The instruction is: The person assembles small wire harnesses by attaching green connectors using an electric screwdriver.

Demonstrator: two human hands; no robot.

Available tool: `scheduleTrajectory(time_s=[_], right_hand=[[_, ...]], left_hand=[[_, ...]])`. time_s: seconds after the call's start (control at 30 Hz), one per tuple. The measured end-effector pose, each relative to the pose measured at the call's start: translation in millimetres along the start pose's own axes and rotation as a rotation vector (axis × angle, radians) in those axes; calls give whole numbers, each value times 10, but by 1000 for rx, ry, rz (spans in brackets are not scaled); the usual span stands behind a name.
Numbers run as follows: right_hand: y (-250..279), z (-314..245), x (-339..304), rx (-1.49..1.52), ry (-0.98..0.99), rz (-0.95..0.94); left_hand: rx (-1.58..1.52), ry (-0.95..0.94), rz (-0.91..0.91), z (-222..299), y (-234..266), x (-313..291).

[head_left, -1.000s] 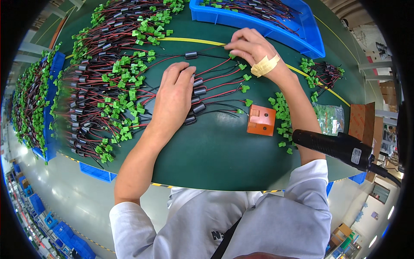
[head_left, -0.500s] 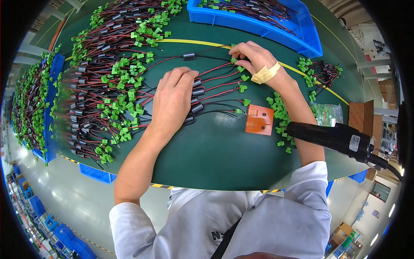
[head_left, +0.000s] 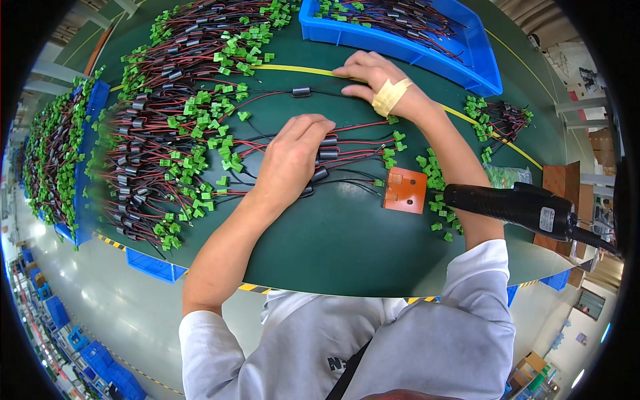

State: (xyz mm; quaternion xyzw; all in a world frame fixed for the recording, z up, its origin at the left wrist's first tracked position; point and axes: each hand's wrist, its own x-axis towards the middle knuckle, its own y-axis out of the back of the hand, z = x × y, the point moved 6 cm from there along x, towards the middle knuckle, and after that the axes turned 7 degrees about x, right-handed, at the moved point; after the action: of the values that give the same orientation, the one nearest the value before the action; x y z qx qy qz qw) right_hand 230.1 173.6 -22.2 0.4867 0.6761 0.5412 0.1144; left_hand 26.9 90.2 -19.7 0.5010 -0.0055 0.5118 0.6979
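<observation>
My left hand (head_left: 293, 152) is curled over several red-and-black wire cables, its fingers closed about their dark cylindrical cores (head_left: 328, 153). Green connectors (head_left: 389, 157) fan out at the right ends of those cables. My right hand (head_left: 379, 79), with yellowish tape (head_left: 391, 97) round its wrist side, is farther off and to the right. Its thumb and forefinger stand apart, with nothing visible between them. Beside that thumb runs the thin wire of a single cable with a grey-black core (head_left: 301, 92), lying beyond my left hand.
Many cables (head_left: 140, 160) lie heaped on the green table at left. A blue tray (head_left: 400, 45) of cables stands at the back. An orange block (head_left: 405, 191), loose green connectors (head_left: 435, 175) and a black handheld tool (head_left: 510, 205) are at right, near a cardboard box (head_left: 560, 193).
My left hand has shifted right along with the cables under it. My right hand has moved left and away from me, its thumb and forefinger now farther apart. The view has shifted slightly.
</observation>
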Motion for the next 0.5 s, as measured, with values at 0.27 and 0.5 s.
scheduleTrajectory(time_s=[0.27, 0.5], right_hand=[[-135, -411, -132, 175, 48, -281], [197, -1027, -487, 126, -81, -382]], left_hand=[[388, -11, -2, -195, 338, 99], [178, -82, -518, -96, 628, -123]])
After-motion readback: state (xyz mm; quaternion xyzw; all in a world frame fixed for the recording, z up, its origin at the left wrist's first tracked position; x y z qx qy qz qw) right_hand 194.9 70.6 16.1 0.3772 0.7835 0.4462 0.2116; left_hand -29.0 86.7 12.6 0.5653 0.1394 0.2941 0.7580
